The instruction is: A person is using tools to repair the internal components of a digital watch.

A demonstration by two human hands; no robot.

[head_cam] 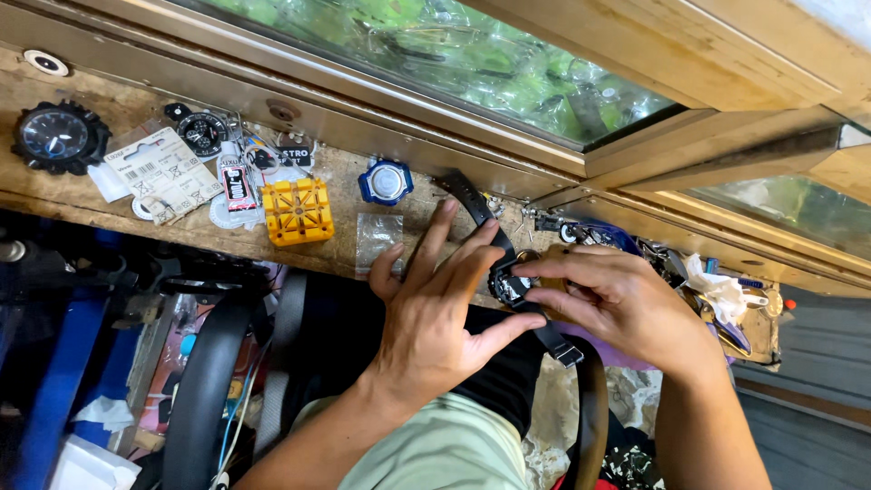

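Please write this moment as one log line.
left hand: steadies black watch | right hand: pinches watch case | nearby: yellow holder block, blue watch case | surface: wooden bench

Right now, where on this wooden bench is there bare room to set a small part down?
The bare wood lies between the yellow block and the blue watch case, though a clear plastic bag takes part of it. Another strip runs along the metal window rail. The left end, around the black watch and paper tags, is crowded, as is the clutter beyond the right hand.

Watch case (508, 283) mostly hidden by fingers (562, 270) — dial unreadable.
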